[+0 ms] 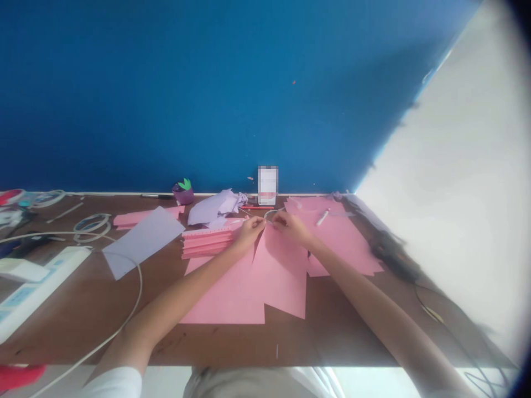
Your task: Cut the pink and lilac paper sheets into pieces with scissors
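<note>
My left hand point(250, 229) is closed in a pinch at the top corner of a pink paper sheet point(284, 271). Close beside it, my right hand point(290, 225) has its fingers pressed together over the same sheet's far edge; what they grip is too small to make out. A pale, ring-like thing point(269, 213) shows partly between the two hands. Under the left forearm lies another pink sheet point(232, 301), overlapped by the first. Pleated pink paper point(207, 243) sits just left of my left hand.
Left of the hands are a lilac sheet point(143, 243), crumpled lilac paper point(213, 209), a purple pot point(183, 193) and a white power strip point(41, 293) with a looping cable. To the right, a white marker point(322, 216) lies on pink sheets point(344, 249). A blue wall point(249, 99) stands behind.
</note>
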{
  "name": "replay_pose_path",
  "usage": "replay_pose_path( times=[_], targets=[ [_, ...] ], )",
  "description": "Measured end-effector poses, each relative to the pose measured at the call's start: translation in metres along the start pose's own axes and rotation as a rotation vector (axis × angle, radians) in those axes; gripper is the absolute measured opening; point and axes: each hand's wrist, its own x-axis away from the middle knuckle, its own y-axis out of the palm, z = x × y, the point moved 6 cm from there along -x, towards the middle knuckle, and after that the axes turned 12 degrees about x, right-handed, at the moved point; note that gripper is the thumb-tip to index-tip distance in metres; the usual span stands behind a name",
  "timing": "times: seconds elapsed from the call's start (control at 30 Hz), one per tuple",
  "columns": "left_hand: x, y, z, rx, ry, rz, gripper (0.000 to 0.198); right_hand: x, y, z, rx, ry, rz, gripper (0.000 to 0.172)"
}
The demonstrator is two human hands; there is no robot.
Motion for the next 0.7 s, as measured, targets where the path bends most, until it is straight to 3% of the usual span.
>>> replay_pose_path(
  times=[0.7],
  targets=[
    [-0.0012,0.0017,-0.0017,0.055,-0.041,-0.001,0.02,0.0013,0.0009,0.0021,-0.011,-0.003,0.0,0.009]
  ],
)
